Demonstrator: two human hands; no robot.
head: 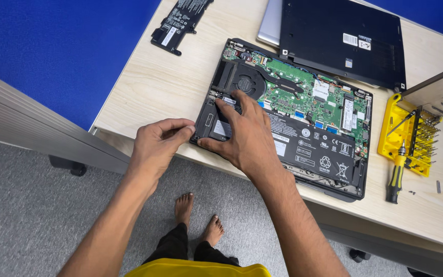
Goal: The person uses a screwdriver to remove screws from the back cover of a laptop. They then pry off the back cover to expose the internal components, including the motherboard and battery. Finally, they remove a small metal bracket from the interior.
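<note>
Laptop (303, 118) lies open-bottomed on the surface (155, 82), cover off, battery (303, 146) seated. Right hand (244, 133) presses spread fingers on its corner; left hand (160, 141), loosely curled, grips the edge.

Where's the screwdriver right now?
The screwdriver lies on the desk at the far right of the head view, beside the yellow bit case and right of the open laptop.

left hand (159, 141) curled, right hand (244, 133) splayed flat
</note>
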